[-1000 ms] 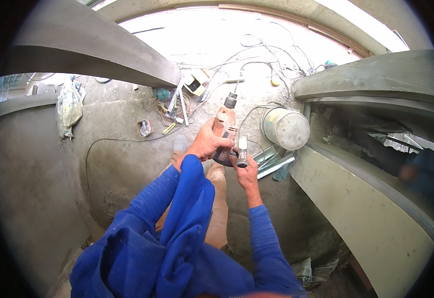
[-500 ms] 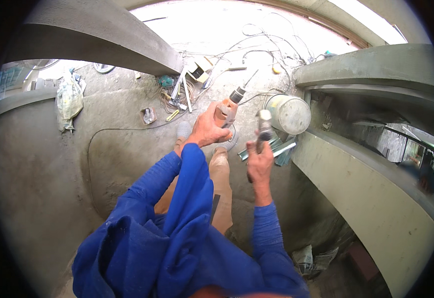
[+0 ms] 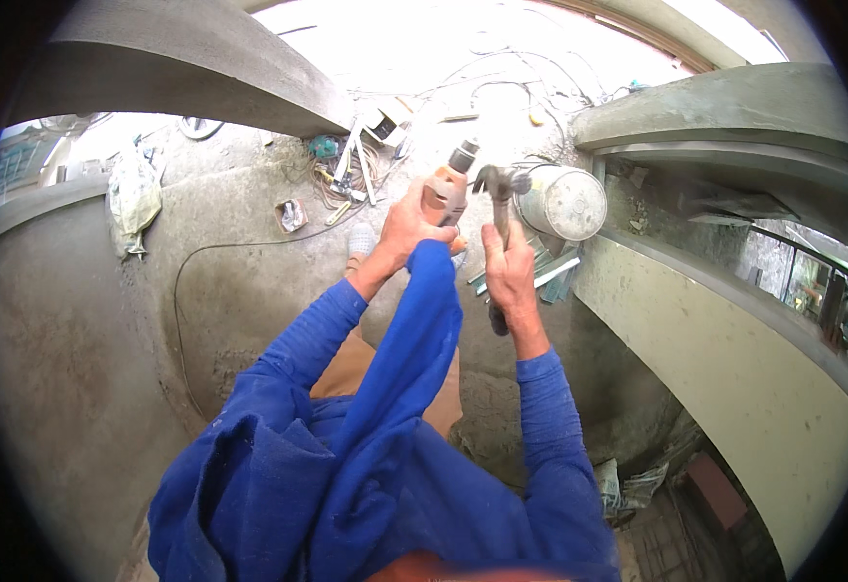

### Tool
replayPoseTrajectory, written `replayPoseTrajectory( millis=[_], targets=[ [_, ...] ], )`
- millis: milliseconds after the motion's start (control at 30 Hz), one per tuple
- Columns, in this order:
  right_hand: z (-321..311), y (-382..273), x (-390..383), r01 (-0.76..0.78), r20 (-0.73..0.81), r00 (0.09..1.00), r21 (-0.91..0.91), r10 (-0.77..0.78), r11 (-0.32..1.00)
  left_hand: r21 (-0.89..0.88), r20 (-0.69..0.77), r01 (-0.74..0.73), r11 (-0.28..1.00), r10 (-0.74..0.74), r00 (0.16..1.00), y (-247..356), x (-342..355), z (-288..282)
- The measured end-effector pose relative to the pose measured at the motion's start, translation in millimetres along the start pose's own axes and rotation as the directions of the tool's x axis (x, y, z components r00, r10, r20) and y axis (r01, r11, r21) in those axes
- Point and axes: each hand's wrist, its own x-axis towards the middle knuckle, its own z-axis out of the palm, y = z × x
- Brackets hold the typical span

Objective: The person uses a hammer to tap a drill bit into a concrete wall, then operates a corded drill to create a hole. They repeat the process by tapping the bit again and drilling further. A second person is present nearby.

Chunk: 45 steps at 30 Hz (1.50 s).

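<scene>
My left hand (image 3: pixel 412 231) is wrapped round the body of an orange power drill (image 3: pixel 440 194), whose dark chuck points away from me. A bit in the chuck cannot be made out against the bright floor. A hanging blue cloth or sleeve end covers part of that hand's wrist. In my right hand (image 3: pixel 511 274) stands a claw hammer (image 3: pixel 500 184), gripped by its handle with the head up. The hammer's head is close to the right of the drill's chuck, and a gap shows between them.
Behind the hammer stands a pale bucket (image 3: pixel 571 206), with metal strips (image 3: pixel 558 275) lying below it. A small box (image 3: pixel 291 216), coiled cables and an open carton (image 3: pixel 383 126) lie on the floor. A dark cord (image 3: pixel 240 252) curves at left. A concrete ledge (image 3: pixel 715 339) runs along the right.
The hammer has moved left and up, nearer the drill, and its claw now shows. The drill has shifted slightly; its bit was visible before.
</scene>
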Motion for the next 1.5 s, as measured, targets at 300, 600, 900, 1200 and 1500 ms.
replayPoseTrajectory(
  millis=[300,600,900,1200,1500],
  targets=[
    [-33,-17,3,0.474,-0.335,0.879,0.535,-0.34,0.7,0.089,0.071,0.085,0.992,-0.092,0.993,12,1,-9],
    [-5,0,7,0.165,-0.129,0.982,0.259,-0.135,0.952,0.161,0.057,0.098,0.982,-0.108,0.992,3,-12,-12],
    [-14,-41,-10,0.262,-0.114,0.962,0.63,-0.247,0.731,0.076,0.078,0.11,0.991,-0.116,0.99,10,-16,-9],
    [1,-5,-13,0.108,-0.051,0.994,0.548,-0.095,0.829,0.119,0.112,0.106,0.987,-0.119,0.986,11,-14,-14],
    [14,12,-20,0.024,-0.05,0.999,0.487,0.0,0.873,-0.076,0.129,0.148,0.986,-0.138,0.982,9,-20,-26]
  ],
)
